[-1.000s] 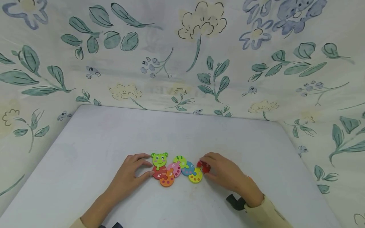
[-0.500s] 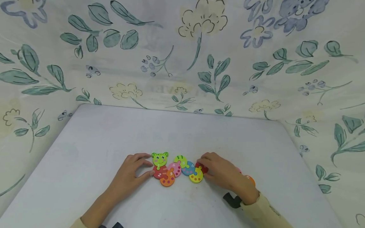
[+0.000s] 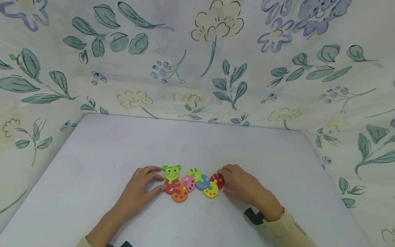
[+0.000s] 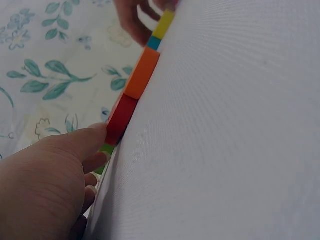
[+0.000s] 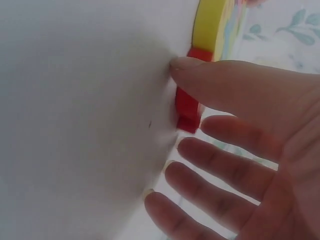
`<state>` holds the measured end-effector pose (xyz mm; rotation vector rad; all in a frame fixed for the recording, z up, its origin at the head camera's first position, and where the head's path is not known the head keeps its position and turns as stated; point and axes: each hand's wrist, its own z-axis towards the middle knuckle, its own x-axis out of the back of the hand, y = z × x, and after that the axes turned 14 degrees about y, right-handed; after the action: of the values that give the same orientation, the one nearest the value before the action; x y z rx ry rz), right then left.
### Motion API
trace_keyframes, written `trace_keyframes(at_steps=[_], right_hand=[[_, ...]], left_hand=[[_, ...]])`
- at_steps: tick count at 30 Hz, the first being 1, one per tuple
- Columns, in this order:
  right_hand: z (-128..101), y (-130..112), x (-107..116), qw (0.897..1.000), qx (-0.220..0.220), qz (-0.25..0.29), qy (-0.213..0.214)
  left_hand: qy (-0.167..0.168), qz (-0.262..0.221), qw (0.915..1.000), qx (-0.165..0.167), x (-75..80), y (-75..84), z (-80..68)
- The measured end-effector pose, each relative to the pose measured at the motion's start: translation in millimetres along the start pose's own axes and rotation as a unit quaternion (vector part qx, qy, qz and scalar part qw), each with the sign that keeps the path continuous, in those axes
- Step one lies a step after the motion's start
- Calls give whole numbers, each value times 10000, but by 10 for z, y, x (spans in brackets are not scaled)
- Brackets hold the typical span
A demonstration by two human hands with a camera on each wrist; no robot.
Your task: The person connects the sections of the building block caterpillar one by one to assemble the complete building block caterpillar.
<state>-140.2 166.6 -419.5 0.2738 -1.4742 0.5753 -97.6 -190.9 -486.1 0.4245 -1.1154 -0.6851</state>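
A caterpillar number puzzle (image 3: 188, 184) of colourful wooden pieces lies flat on the white table. Its green head piece (image 3: 171, 172) and red piece 2 (image 3: 171, 187) are at the left end. My left hand (image 3: 140, 187) holds that end, index fingertip by the head and thumb at piece 2; the left wrist view shows the thumb (image 4: 92, 140) on the red edge. At the right end, red piece 8 (image 3: 217, 181) fits against the yellow piece (image 3: 211, 190). My right hand (image 3: 243, 185) holds piece 8 between thumb and index finger, other fingers spread in the right wrist view.
The white table (image 3: 185, 147) reaches back to a hanging floral cloth (image 3: 172, 79). A dark wrist-worn piece (image 3: 254, 216) is beside the right sleeve (image 3: 287, 228).
Red piece 8 has moved left and now meets the yellow piece. My right hand has drawn back slightly rightward, showing more of it. My left hand has stayed put.
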Motion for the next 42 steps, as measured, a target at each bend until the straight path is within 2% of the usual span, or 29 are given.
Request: trace_keyframes(at_steps=[7,17,30,42], right_hand=[[-116,125,100,9989,-463,34,-30],[-336,324,294,9974,-648,171,260],[-663,527,259,9928,-1180,206,-60],[-729,597,135,9928,-1021,118,608]], left_hand=[[9,-39,10000,-5,12,2,-12],[42,-69,10000,-21,19,1,-2],[130,-101,9997,-194,-12,-10,2],[131,-57,9998,-159,-15,-15,-2]])
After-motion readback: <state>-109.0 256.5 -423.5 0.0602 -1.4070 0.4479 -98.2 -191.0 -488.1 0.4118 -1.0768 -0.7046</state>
